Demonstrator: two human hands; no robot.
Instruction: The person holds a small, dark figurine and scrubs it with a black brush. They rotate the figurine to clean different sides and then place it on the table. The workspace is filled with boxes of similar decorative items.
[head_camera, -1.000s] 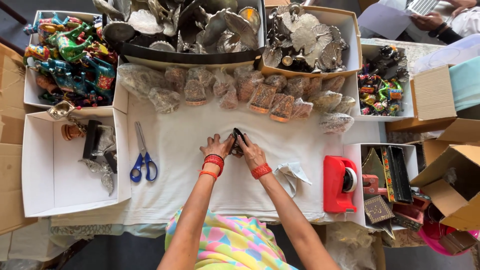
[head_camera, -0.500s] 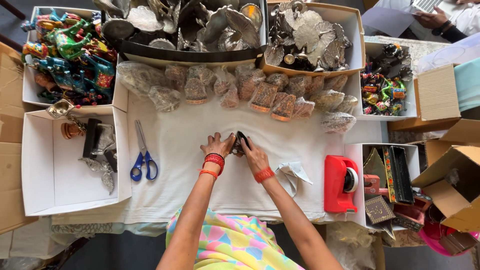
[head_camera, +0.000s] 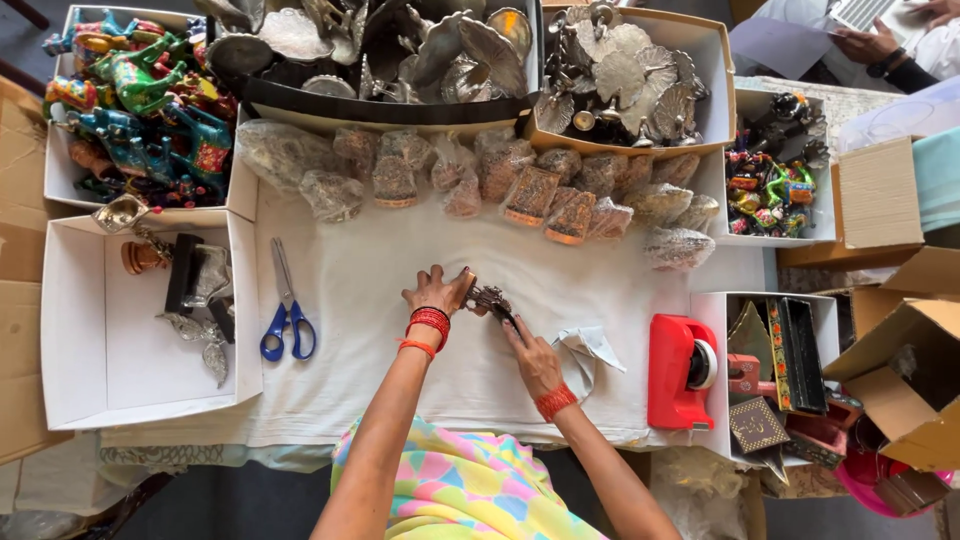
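Dark metal figurine (head_camera: 488, 298) on the white cloth (head_camera: 370, 290), pinched by left hand (head_camera: 435, 293) and right hand (head_camera: 532, 352) fingers.

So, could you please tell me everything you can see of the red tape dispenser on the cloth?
The red tape dispenser looks like glossy moulded plastic, blocky with rounded corners. A roll of tape with a white core sits in its right side. It lies on the white cloth at the right edge of the table, right beside a white box of dark trinkets. Neither hand touches it; the right hand is nearest, with crumpled white paper between them.
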